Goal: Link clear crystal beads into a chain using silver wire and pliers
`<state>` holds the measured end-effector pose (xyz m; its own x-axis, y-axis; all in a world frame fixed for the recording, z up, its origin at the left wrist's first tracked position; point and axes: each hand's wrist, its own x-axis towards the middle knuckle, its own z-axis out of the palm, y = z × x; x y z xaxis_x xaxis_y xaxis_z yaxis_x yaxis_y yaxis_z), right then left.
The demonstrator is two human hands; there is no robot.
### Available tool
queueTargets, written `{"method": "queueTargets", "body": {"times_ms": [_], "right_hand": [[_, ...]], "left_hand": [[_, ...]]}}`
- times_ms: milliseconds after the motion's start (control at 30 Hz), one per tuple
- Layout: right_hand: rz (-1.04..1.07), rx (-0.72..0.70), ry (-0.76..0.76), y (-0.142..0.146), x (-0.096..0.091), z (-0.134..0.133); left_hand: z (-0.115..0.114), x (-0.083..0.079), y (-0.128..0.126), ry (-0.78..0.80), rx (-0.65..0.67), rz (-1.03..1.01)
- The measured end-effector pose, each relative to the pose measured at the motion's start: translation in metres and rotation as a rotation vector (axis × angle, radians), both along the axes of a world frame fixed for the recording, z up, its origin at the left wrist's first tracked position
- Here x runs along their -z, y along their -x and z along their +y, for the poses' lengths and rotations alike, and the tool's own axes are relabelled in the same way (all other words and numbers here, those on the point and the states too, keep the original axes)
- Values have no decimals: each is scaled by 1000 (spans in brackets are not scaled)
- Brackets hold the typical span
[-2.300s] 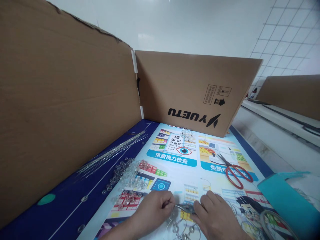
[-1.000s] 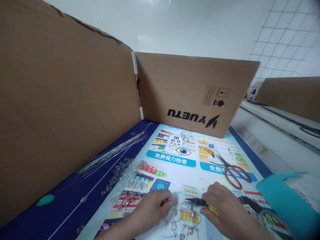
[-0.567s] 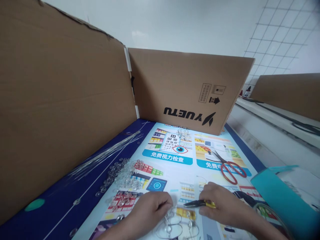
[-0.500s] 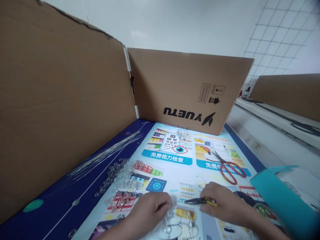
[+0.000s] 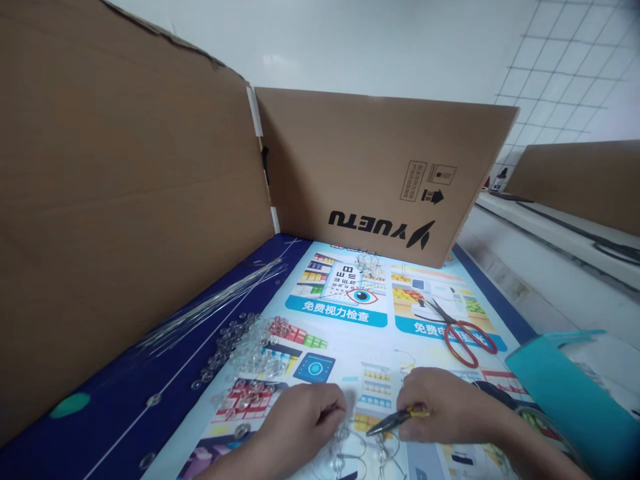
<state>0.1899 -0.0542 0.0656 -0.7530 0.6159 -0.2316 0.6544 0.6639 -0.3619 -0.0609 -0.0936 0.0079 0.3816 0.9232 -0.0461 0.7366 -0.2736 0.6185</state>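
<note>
My left hand [image 5: 310,417] is closed in a pinch at the upper end of a thin wire strung with clear beads [image 5: 340,461], its loops lying curled below the fingers. The exact grip point is hidden. In my right hand [image 5: 435,403] are small pliers [image 5: 390,421] with yellow handles, gripped with the dark jaws pointing left and slightly down. Their tip lies just above the beaded loops; whether it touches the wire I cannot tell. To the left of my left hand spreads a pile of loose clear beads [image 5: 257,350].
Red-handled scissors [image 5: 467,340] lie beyond my right hand. A bundle of straight wires [image 5: 215,303] runs along the left cardboard wall [image 5: 135,187]. More beaded wire [image 5: 369,263] sits near the back cardboard panel [image 5: 385,160]. A teal box [image 5: 565,393] stands at right.
The pliers have tilted, their tip swinging down toward the beaded loops. My left hand stays almost in place. The view has shifted slightly.
</note>
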Motion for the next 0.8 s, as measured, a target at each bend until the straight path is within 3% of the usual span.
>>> {"method": "queueTargets", "body": {"times_ms": [200,400,600,800], "right_hand": [[-48,13,-93,3,4,-1],[-52,30,-161,8,-4,-6],[-61,64,-116,4,-13,-4],[-67,4,-12,8,-5,4]], "left_hand": [[-1,-3,-1,0,-6,10],[-1,-5,-2,-46,21,42],[-1,-4,-2,-27,18,26],[-3,-3,-1,-46,25,17]]}}
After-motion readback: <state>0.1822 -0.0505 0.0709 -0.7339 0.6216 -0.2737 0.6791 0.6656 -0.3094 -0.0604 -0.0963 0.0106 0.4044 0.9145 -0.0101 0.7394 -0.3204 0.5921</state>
